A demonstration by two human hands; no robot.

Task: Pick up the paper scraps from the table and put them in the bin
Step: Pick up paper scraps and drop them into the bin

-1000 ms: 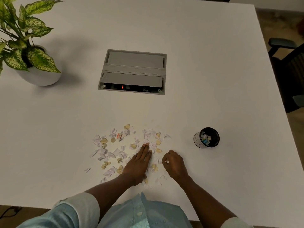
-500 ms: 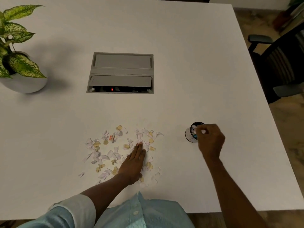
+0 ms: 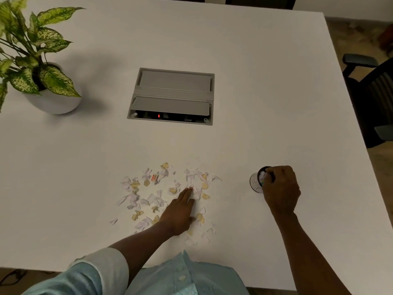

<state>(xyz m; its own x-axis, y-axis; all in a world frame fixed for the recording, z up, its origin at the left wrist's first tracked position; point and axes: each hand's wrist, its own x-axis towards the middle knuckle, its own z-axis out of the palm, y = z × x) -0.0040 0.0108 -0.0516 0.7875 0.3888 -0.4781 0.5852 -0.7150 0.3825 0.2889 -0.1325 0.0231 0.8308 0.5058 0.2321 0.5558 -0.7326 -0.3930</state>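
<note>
1. Plainly, in the head view, the drop-off step is in hand: the right hand (image 3: 280, 189) sits curled over the mouth of the bin (image 3: 256, 181), a small dark-rimmed cup standing on the worktop (image 3: 265, 92).
2. Its grip is bunched, fingertips pressed together over the opening; white paper shows just at the fingertips, but I cannot tell whether it is pinched there or already lying inside the bin.
3. The left hand (image 3: 180, 209) lies flat, fingers spread out straight and close together, palm down on the paper scraps (image 3: 153, 194). It holds nothing; it seems only to pin the pile.
4. Most scraps, white and yellowish, lie scattered around and under the left grip, well apart from the bin and from the right grip. So the task looks only partly done, with much of the pile left.
5. The next move, as I judge it, calls for the right grip to loosen over the bin, then travel back beside the left hand and pinch another bunch of thin, light pieces off the flat surface.
6. Writing: one small scrap (image 3: 154, 177) beyond the left fingertips bears red print, too small to read. Faint marks on the bin's side are also unreadable. No brand is legible.
</note>
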